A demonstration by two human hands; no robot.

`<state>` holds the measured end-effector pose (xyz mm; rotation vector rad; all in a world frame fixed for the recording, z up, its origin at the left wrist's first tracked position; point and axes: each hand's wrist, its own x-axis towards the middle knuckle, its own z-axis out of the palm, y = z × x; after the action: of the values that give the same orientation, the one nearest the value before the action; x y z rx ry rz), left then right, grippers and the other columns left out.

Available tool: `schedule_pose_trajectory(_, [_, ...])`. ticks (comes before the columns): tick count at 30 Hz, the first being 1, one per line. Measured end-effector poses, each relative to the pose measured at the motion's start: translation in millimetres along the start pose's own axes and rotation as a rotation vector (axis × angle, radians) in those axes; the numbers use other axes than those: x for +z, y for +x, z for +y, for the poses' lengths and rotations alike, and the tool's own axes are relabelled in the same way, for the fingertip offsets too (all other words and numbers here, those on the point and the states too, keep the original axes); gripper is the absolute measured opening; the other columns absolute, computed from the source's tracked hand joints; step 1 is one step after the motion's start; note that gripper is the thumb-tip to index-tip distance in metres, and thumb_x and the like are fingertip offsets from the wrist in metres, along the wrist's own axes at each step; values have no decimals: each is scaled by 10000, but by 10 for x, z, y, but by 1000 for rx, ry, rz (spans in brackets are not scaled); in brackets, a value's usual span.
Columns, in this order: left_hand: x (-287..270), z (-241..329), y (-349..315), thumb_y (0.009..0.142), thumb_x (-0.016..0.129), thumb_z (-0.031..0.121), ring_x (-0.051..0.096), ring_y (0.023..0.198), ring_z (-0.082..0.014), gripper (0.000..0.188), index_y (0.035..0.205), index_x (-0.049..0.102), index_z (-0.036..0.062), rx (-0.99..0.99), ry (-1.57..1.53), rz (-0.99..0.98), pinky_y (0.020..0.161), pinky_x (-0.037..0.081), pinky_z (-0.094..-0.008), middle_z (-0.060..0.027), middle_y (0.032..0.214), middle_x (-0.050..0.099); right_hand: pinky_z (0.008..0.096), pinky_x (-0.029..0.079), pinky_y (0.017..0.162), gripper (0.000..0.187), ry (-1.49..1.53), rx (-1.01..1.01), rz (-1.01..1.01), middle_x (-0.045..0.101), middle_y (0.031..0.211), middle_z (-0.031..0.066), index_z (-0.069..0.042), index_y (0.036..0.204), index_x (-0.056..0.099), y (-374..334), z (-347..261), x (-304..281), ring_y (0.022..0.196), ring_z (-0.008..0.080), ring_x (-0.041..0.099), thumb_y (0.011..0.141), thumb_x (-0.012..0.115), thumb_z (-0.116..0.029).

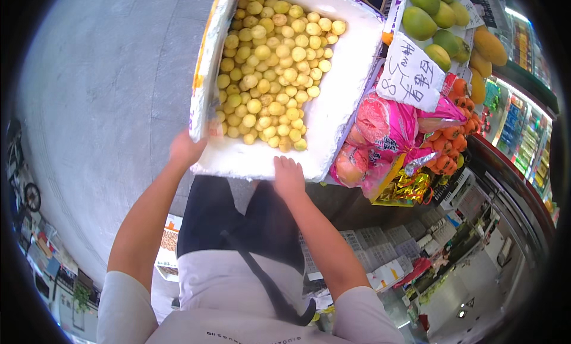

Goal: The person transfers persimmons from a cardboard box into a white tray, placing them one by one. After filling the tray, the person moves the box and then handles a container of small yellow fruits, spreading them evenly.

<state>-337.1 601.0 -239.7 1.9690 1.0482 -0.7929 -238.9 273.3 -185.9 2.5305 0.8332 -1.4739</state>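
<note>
A white foam box [342,100] with a layer of small round yellow fruits [270,70] is directly in front of me. The fruits are heaped toward its left and far sides, leaving white bottom bare at the right and near sides. At the near left corner, my left hand [187,149] grips the box's outer edge, its fingers partly hidden by the wall. My right hand [289,176] is hooked over the near rim, fingertips inside and thumb out of sight. Neither hand touches the fruits.
Pink-wrapped round fruits [373,121] sit close by the box's right side, with a handwritten white card [410,73] above them. Green mangoes [419,23] and orange fruits [449,145] lie farther right. Grey pavement [107,76] spreads to the left; stacked crates [380,246] stand behind on the right.
</note>
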Motion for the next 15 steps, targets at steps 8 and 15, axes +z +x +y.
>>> schedule_pose_trajectory(8, [-118, 25, 83, 882, 721, 313, 753, 1059, -511, 467, 1218, 768, -8, 1, 10, -89, 932, 602, -571, -326, 1071, 779, 505, 491, 1125, 572, -14, -44, 134, 672, 1341, 199, 4, 1426, 618, 78, 95, 298, 1259, 403, 641, 872, 734, -80])
schedule_pose_trajectory(15, [-92, -55, 218, 891, 706, 319, 750, 1040, -514, 455, 1203, 773, -5, -16, 174, -64, 913, 594, -569, -313, 1046, 785, 523, 493, 1127, 654, 47, -17, 165, 663, 1397, 234, 32, 1455, 595, 162, -3, 480, 1258, 427, 630, 824, 743, -59])
